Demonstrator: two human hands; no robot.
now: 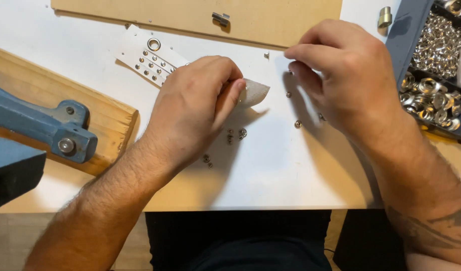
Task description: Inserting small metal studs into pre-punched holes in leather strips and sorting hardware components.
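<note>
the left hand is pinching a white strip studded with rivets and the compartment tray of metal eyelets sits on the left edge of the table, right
Not quite. The left hand does pinch the white strip, but the tray of metal eyelets sits at the right edge of the table, beside the right hand. The head view shows it.

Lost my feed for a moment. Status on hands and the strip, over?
Left hand pinching white strip, fingers closed on its end. Right hand fingertips down among loose rivets. Parts tray close right.

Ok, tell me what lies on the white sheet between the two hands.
Head view: between left hand and right hand, a curled strip tip, then bare white sheet.
</note>
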